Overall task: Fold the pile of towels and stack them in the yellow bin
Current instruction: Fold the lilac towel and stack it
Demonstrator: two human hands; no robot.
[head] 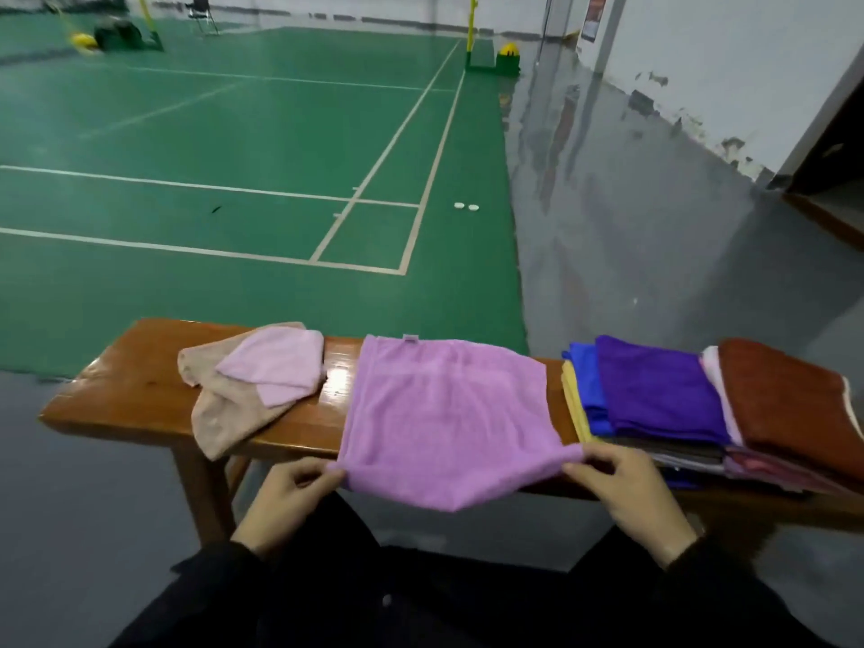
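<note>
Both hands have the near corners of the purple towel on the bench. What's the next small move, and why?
Probably lift both near corners and carry them over to the far edge, folding the purple towel in half. The left hand and right hand each pinch a near corner, and the towel lies spread flat across the bench, still unfolded.

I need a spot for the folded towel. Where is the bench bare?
The bench's left end, left of the beige towel, is bare wood. A narrow strip shows between the pale pink towel and the purple towel that both hands pinch. The right end is crowded with the stacked towels.
</note>
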